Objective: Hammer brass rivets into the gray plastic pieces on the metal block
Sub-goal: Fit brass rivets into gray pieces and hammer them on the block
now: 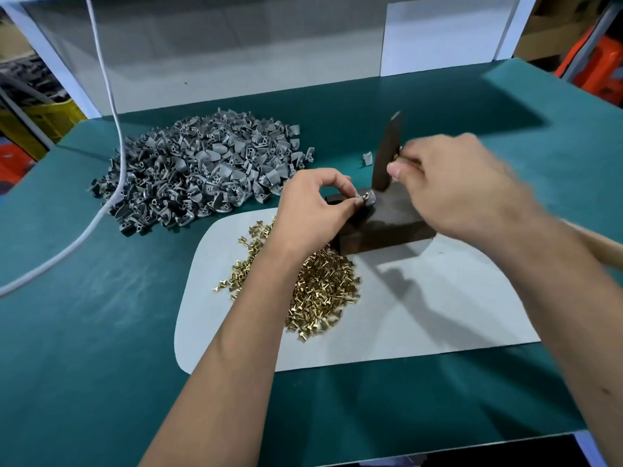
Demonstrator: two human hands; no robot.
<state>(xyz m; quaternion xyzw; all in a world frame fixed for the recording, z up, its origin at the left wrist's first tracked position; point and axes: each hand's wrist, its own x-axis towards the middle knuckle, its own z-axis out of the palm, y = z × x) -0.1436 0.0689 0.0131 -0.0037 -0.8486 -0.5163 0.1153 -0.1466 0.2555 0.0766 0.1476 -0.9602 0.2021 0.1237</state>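
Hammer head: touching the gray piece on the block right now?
Cannot tell. In the head view the hammer head stands over the metal block, right beside the gray piece pinched by the left hand; motion blur hides any gap.

Two bare forearms entered the head view from the lower edge. No sleeves, gloves, watch, rings or wristbands were visible on either. The left hand (313,210) showed short, unpainted nails. The right hand (462,183) was blurred, with one short thumbnail discernible. A small dark mark was noted on the right forearm (603,390) near the frame's edge. No other part of the person was seen.
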